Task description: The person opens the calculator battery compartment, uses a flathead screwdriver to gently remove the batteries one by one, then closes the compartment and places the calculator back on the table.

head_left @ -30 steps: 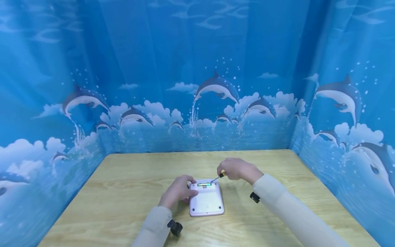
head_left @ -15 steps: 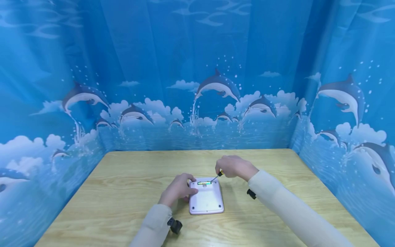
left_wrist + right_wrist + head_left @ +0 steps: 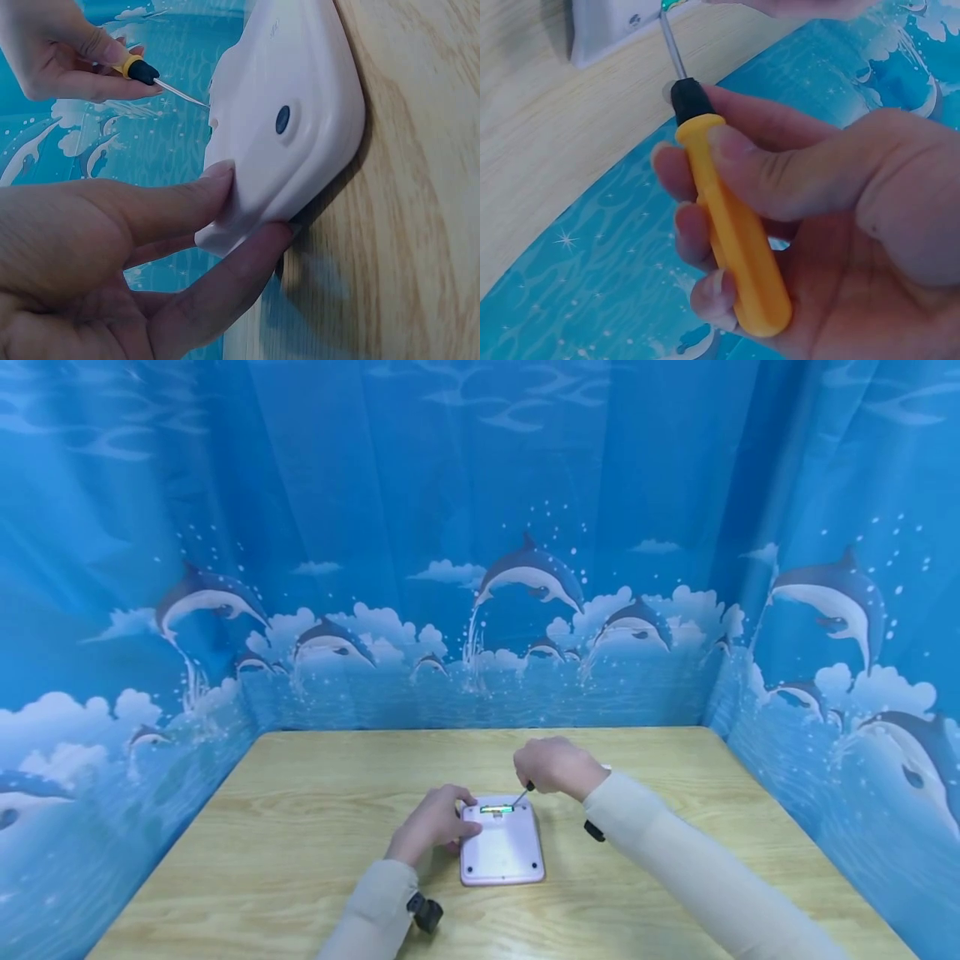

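A flat white device with pinkish sides [image 3: 502,847] lies on the table, its face with dark round feet turned up. A shiny greenish battery [image 3: 497,809] shows in a slot near its far edge. My left hand [image 3: 433,825] grips the device's left edge, thumb [image 3: 202,195] on top and fingers at the side. My right hand [image 3: 555,767] holds a screwdriver with a yellow handle [image 3: 739,232] and black collar, fingers curled round it. Its metal shaft [image 3: 673,45] slants down to the right end of the slot; the tip's exact contact is hard to tell.
The wooden table [image 3: 300,843] extends on all sides of the device. A blue dolphin-print curtain [image 3: 420,543] hangs behind the table and along both sides. Dark wrist cameras [image 3: 426,912] sit on both forearms.
My right hand has shifted a little to the left, and the screwdriver stands steeper, its tip still by the slot's right end. The left hand and the device stay in place.
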Demonstrator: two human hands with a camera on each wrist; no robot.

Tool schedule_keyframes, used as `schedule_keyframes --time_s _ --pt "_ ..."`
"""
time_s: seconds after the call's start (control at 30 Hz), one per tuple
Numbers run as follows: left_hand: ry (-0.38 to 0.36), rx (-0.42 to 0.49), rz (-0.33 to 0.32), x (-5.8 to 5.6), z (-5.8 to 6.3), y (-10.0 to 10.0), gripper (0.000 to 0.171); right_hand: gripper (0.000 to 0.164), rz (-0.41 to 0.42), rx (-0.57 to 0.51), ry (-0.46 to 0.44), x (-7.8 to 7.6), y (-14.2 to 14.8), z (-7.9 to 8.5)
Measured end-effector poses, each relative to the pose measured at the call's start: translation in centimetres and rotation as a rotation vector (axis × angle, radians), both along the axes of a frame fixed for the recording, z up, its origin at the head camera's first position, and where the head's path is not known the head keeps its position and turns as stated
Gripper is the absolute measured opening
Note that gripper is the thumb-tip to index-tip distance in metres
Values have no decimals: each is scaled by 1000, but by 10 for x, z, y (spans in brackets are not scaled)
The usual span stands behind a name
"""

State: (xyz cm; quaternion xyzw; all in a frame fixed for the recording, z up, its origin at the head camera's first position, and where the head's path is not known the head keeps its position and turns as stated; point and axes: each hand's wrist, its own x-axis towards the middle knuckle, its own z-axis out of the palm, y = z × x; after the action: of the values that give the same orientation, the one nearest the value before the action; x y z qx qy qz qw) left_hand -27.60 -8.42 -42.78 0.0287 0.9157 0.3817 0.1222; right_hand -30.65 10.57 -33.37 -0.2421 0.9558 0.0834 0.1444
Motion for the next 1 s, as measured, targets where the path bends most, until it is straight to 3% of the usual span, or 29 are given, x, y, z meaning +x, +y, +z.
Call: schedule_keyframes --time_s 0.37,0.7,1.0 --pt "0 9 -2 -1 -3 0 41 23 20 112 93 1 -16 -2" --pt "13 0 -19 -1 -3 -2 41 41 -18 47 -19 -5 -10 -2" --pt "0 12 -6 -1 -3 0 41 16 19 95 77 2 -19 -3"
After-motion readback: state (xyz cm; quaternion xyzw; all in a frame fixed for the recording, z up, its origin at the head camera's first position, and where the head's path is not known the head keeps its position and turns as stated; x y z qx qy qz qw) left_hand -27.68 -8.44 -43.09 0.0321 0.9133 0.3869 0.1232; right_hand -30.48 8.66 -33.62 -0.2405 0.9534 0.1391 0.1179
